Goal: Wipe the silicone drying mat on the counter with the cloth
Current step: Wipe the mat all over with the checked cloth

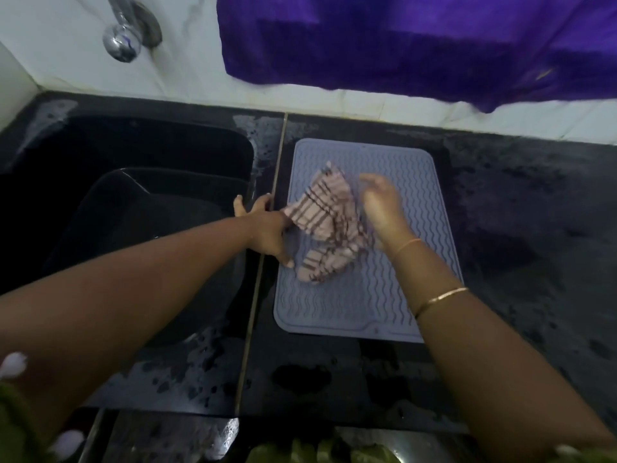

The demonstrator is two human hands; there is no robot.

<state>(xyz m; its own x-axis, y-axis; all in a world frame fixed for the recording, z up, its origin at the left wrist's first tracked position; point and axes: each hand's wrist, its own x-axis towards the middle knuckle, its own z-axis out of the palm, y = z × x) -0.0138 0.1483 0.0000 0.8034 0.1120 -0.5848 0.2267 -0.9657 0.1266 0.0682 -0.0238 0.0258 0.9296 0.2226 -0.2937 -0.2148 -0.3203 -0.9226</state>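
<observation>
Mat [384,312] flat on the counter [517,228], dead centre, long side running 12 to 6, wavy ridges up. Cloth [329,225] crumpled on the mat, upper-left half, roughly 10 o'clock of mat centre; pink check with brown stripes, inside the mat outline bar the left corner at the mat's 9 o'clock edge. Left hand [267,232] palm down at that same edge, fingers spread and straight toward 11, tips over the strip [249,329] and the sink [100,145] rim, thumb on the mat at 7 o'clock of the cloth; touching the cloth's left corner, not curled round it as far as visible. Right hand [380,208] at 3 o'clock of the cloth, on edge, palm facing 9, fingers loose and uncurled, side of hand against the cloth; motion-blurred, no pinch visible. Two bangles [440,297] on the right arm, one at the wrist, one further down the forearm. Sink at 9 o'clock of the mat, black, just across the strip. Tap [122,41] at 11 o'clock, on the wall [187,61]. Purple towel [417,38] hanging on the wall at 12 to 1, well apart from the mat. Counter dark, wet blotches at 3 and 6 of the mat.
</observation>
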